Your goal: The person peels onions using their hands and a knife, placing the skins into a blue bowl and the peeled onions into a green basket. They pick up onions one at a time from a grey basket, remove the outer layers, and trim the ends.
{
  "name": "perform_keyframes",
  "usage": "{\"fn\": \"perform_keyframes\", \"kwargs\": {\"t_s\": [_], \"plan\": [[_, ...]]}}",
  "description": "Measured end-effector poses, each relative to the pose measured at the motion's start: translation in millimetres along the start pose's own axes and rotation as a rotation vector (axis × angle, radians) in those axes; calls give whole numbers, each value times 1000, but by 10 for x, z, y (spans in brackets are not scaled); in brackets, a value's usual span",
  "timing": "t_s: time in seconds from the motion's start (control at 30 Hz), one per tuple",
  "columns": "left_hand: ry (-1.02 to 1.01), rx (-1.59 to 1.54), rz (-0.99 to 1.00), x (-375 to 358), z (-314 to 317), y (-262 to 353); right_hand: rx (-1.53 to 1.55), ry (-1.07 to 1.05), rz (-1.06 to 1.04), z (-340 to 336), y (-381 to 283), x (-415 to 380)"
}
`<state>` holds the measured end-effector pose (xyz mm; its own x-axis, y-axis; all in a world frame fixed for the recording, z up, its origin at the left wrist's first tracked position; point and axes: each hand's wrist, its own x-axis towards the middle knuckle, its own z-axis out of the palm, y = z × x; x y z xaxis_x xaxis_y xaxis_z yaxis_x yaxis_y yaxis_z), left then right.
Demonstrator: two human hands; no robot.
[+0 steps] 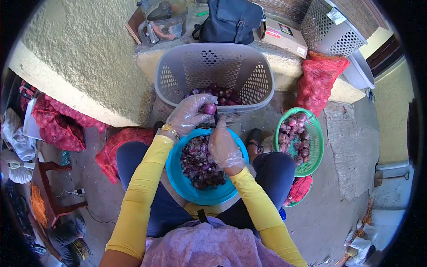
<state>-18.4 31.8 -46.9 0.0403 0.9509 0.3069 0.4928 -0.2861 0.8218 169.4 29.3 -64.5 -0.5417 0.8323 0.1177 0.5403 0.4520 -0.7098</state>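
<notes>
Left hand (191,115): its gloved fingers are grasping a purple onion (208,109) just above the middle of the frame.
Right hand (225,144): its gloved fingers are closing around what is apparently a knife (216,117); the fist is hiding the handle.
Knife: its dark, narrow blade is standing right beside the onion; if it were slipping on the glossy skin, it could be reaching the left fingers.
Gloves: thin, clear plastic is wrinkling loosely on both hands, so an edge could be snagging it and scraps could be mixing with the peelings (198,162).
Onion: being round and smooth, it could be popping out of a loosening grasp and landing among the peelings.
Blue basin (173,180): it is sitting between the knees, mid-frame; a jolting leg could be spilling its heap.
Green basket (321,147): it is holding more bulbs (291,133) near the right knee, right of centre, where a swinging leg could be knocking it.
</notes>
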Motion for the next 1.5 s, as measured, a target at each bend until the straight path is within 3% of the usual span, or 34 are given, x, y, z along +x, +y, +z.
{"fn": "perform_keyframes", "kwargs": {"t_s": [0.13,0.2,0.23,0.3,0.33,0.4,0.53,0.6,0.7,0.73,0.77,0.83,0.9,1.0,1.03,1.13,1.23,1.5], "plan": [[-2,-72,-59,-48,-17,-76,-37,-15,-33,-151,32,-131],[63,-411,-121,-87,-15,-49,-177,147,-384,-275,66,-211],[65,-408,-121,-97,-43,-13,-176,147,-386,-316,35,-240],[116,-593,-202,-120,-123,101,50,8,-49,-435,-64,-296],[115,-593,-202,-129,-154,154,50,9,-47,-508,-119,-300],[95,-706,-238,-129,-236,255,370,-72,172,-651,-230,-257],[107,-759,-214,-89,-304,552,515,-9,79,-824,-356,-142],[161,-1033,-264,-60,-311,670,551,-68,-65,-914,-361,-12],[158,-1175,-215,-32,-305,535,361,-58,-188,-1033,-336,279],[160,-1173,-214,-16,-300,545,252,-51,-259,-1079,-371,392],[159,-1175,-201,8,-271,567,393,-110,-132,-1251,-656,469],[161,-1176,-190,33,-204,589,339,-118,-156,-1242,-630,671],[380,-1207,-460,41,-154,604,247,-121,-140,-1204,-578,801],[316,-1187,-603,50,-162,623,191,-100,-220,-1144,-479,808],[242,-1258,-515,71,-136,616,163,-79,-214,-1079,-433,799],[182,-1260,-523,84,-149,607,166,-62,-268,-1048,-415,818],[338,-1158,-652,122,-54,563,134,-25,-302,-1072,-496,806],[385,-1189,-728,174,-78,647,84,-58,-254,-1095,-612,797]]}}
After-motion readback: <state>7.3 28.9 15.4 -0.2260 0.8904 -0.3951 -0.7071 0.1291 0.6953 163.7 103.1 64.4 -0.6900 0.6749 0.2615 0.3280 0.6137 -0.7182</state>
